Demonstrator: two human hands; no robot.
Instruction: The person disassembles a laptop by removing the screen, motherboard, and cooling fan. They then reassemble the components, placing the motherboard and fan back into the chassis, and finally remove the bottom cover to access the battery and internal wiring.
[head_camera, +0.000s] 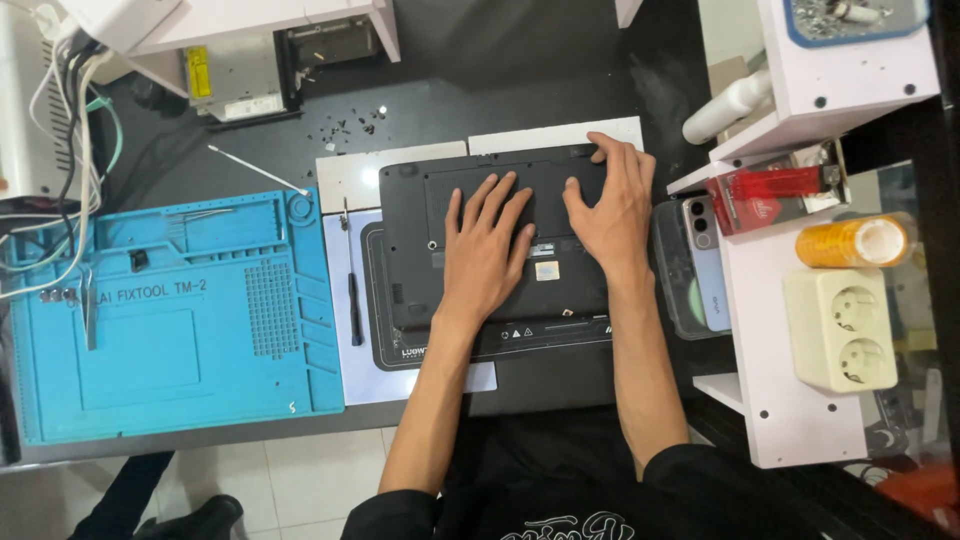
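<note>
A black laptop (410, 250) lies upside down on the desk, its underside facing up. My left hand (482, 250) rests flat on the bottom cover, fingers spread and pointing away from me. Beside it, my right hand (608, 205) lies palm down on the laptop's far right part, fingertips reaching the back edge. Neither hand holds anything. A black screwdriver (353, 300) lies just left of the laptop on a pale mat (372, 380).
A blue silicone work mat (170, 310) covers the left of the desk, with tweezers on it. Loose screws (350, 122) lie behind. A phone (700, 265) sits right of the laptop. A white shelf (790, 330) holds a socket block, yellow tape roll and red box.
</note>
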